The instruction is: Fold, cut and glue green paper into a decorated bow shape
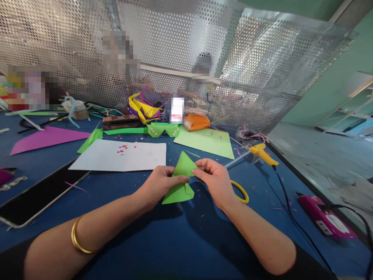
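A folded piece of light green paper (pixel 180 181) is held just above the blue table (pixel 180 241) at its middle. My left hand (pixel 159 182) pinches its left edge with thumb and fingers. My right hand (pixel 215 181) pinches its right side near the upper point. The paper forms a pointed triangle on top with a folded flap below. A gold bangle (pixel 76 237) circles my left wrist. A yellow-handled pair of scissors (pixel 241 192) lies partly hidden under my right hand.
A white sheet (pixel 121 155) with confetti bits, a green sheet (pixel 206 142) and a magenta sheet (pixel 46 138) lie behind. A yellow glue gun (pixel 262 153) with its cord sits right. A tablet (pixel 37 196) lies left, a pink device (pixel 325 216) right. Perforated metal screen behind.
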Demonstrator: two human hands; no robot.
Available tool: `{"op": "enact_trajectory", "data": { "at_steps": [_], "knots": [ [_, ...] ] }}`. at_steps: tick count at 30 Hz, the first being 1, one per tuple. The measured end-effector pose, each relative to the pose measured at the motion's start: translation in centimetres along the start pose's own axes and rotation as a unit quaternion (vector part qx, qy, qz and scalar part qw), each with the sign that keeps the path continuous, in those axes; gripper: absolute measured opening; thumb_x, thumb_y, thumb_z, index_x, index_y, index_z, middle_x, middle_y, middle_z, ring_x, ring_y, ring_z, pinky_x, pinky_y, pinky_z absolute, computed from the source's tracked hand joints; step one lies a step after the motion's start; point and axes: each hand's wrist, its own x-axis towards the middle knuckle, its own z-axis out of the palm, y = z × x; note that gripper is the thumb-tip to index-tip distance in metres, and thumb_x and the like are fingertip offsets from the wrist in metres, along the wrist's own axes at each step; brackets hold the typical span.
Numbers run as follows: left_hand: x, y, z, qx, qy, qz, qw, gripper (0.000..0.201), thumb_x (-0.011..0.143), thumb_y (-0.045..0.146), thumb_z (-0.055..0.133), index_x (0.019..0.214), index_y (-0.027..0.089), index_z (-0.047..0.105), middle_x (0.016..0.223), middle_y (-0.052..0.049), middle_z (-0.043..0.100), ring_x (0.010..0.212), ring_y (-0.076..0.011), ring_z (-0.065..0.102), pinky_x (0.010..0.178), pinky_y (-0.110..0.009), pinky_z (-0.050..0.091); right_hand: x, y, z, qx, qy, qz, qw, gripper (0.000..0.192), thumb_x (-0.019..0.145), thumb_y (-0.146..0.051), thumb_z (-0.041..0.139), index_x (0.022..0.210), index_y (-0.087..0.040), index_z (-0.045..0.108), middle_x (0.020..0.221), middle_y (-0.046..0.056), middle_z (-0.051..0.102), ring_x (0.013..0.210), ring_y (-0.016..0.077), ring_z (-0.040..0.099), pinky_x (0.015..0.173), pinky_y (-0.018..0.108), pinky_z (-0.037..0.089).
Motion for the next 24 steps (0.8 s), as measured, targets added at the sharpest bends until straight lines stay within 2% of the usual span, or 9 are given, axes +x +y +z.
{"op": "enact_trajectory", "data": {
  "at_steps": [4, 8, 12, 14, 16, 20, 24],
  "knots": [
    [0.20, -0.06, -0.08, 0.011, 0.009, 0.014, 1.000, 0.032, 0.069, 0.045, 0.078, 0.080, 0.015, 0.076, 0.065, -0.004, 0.072, 0.055, -0.0129, 0.063, 0.053, -0.021, 0.047, 0.07, 0.29, -0.12, -0.023, 0.020, -0.018, 0.999, 0.022, 0.068, -0.032, 0.076, 0.083, -0.020, 0.066, 0.075, -0.001, 0.067, 0.071, 0.0148, 0.059, 0.069, 0.030, 0.047],
    [0.31, -0.16, -0.09, 0.007, 0.026, 0.015, 1.000, 0.028, 0.063, 0.036, 0.083, 0.080, 0.014, 0.076, 0.062, -0.003, 0.072, 0.054, -0.0142, 0.063, 0.052, -0.022, 0.048, 0.05, 0.11, 0.01, -0.044, 0.013, -0.021, 0.999, 0.022, 0.069, -0.033, 0.075, 0.084, -0.020, 0.066, 0.074, 0.000, 0.069, 0.072, 0.0163, 0.061, 0.070, 0.030, 0.048],
    [0.33, -0.06, -0.25, -0.017, 0.048, 0.023, 0.998, 0.025, 0.064, 0.036, 0.081, 0.074, 0.013, 0.075, 0.059, -0.004, 0.070, 0.049, -0.0137, 0.062, 0.047, -0.021, 0.046, 0.32, -0.35, -0.27, -0.013, 0.021, -0.039, 0.999, 0.022, 0.073, -0.035, 0.071, 0.089, -0.020, 0.069, 0.081, 0.002, 0.071, 0.078, 0.0176, 0.064, 0.075, 0.031, 0.049],
    [0.36, 0.06, -0.38, -0.052, 0.057, 0.028, 0.997, 0.026, 0.063, 0.035, 0.082, 0.074, 0.013, 0.074, 0.061, -0.005, 0.072, 0.050, -0.0147, 0.063, 0.048, -0.022, 0.048, 0.54, -0.49, -0.53, -0.021, 0.051, -0.054, 0.997, 0.016, 0.076, -0.035, 0.069, 0.081, -0.020, 0.069, 0.071, 0.000, 0.068, 0.070, 0.0155, 0.061, 0.072, 0.029, 0.048],
    [0.41, 0.14, -0.48, -0.084, 0.061, 0.033, 0.994, 0.027, 0.062, 0.034, 0.083, 0.076, 0.012, 0.074, 0.063, -0.007, 0.073, 0.052, -0.0162, 0.065, 0.049, -0.023, 0.050, 0.68, -0.49, -0.67, -0.034, 0.070, -0.063, 0.995, 0.018, 0.079, -0.036, 0.065, 0.070, -0.020, 0.065, 0.056, -0.003, 0.059, 0.059, 0.0126, 0.054, 0.066, 0.027, 0.045],
    [0.52, 0.06, -0.55, -0.110, 0.071, 0.046, 0.990, 0.031, 0.063, 0.035, 0.083, 0.079, 0.010, 0.074, 0.067, -0.009, 0.074, 0.053, -0.0176, 0.067, 0.050, -0.024, 0.052, 0.44, -0.19, -0.49, -0.017, 0.026, -0.056, 0.998, 0.030, 0.083, -0.040, 0.061, 0.061, -0.020, 0.058, 0.044, -0.006, 0.047, 0.047, 0.0100, 0.042, 0.057, 0.026, 0.037],
    [0.53, -0.04, -0.46, -0.113, 0.078, 0.046, 0.989, 0.025, 0.065, 0.032, 0.082, 0.076, 0.010, 0.073, 0.063, -0.008, 0.073, 0.049, -0.0162, 0.065, 0.046, -0.022, 0.051, 0.05, 0.00, -0.24, 0.012, -0.015, -0.054, 0.998, 0.036, 0.085, -0.045, 0.059, 0.060, -0.020, 0.055, 0.041, -0.007, 0.041, 0.043, 0.0094, 0.038, 0.053, 0.026, 0.035]
  ]
}}
